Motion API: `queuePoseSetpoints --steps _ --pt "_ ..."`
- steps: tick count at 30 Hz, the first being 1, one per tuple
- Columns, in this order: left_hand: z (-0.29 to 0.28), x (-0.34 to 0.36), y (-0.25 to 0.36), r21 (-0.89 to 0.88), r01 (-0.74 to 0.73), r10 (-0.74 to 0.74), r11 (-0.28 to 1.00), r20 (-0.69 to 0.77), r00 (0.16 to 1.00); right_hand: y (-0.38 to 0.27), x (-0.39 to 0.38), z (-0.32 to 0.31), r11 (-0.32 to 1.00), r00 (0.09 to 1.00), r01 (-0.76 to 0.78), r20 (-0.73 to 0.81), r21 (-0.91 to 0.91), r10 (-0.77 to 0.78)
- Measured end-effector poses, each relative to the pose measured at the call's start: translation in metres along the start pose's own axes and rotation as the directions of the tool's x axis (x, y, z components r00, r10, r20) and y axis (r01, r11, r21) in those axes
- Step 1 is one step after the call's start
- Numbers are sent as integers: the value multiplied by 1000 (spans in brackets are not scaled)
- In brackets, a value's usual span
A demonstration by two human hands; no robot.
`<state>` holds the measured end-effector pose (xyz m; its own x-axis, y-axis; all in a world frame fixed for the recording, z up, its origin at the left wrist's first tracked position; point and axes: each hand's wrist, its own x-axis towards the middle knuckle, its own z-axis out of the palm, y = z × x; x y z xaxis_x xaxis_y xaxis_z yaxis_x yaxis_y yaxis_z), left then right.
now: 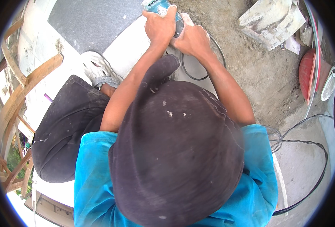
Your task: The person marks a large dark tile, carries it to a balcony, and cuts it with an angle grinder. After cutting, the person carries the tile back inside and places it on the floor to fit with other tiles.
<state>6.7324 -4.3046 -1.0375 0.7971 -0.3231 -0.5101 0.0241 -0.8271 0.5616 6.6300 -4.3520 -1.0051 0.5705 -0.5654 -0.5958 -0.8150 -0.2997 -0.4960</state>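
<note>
At the upper edge, both my hands are closed round a teal and black power tool (pixel 179 26) whose far end is cut off by the picture. My left hand (pixel 160 27) wraps its teal body, near some vent slots. Dusted with white, my right hand (pixel 192 37) grips the black end. A dark cable (pixel 223 56) loops beside my right wrist. Left of the hands lies a dark grey slab (pixel 93 22) on a white surface (pixel 131 49). What the tool touches is out of sight.
A clog-shod foot (pixel 95 68) and a dark-trousered knee (pixel 71 125) are at the left, near curved wooden strips (pixel 8 106). Dark cloth (pixel 178 151) fills the middle. Rough ground (pixel 250 75), a dusty panel (pixel 271 22), a red object (pixel 307 72) and coiled cables (pixel 284 140) lie rightward.
</note>
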Motion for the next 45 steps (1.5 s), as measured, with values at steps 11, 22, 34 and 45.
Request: queuePoseSetpoints --steps 11,22,34,45 --pt "-3 -6 4 -48 -61 61 997 -3 998 0 -1 3 999 1000 -20 -12 32 20" --pt "-20 -12 7 -252 -345 389 904 157 908 17 10 -2 862 953 189 -299 471 -46" --pt "-33 -43 -9 -303 -585 652 752 468 596 1 13 -54 493 903 287 -403 822 147" --pt "-32 -37 4 -305 -563 612 768 608 506 12 -28 -57 468 772 240 -460 850 439"
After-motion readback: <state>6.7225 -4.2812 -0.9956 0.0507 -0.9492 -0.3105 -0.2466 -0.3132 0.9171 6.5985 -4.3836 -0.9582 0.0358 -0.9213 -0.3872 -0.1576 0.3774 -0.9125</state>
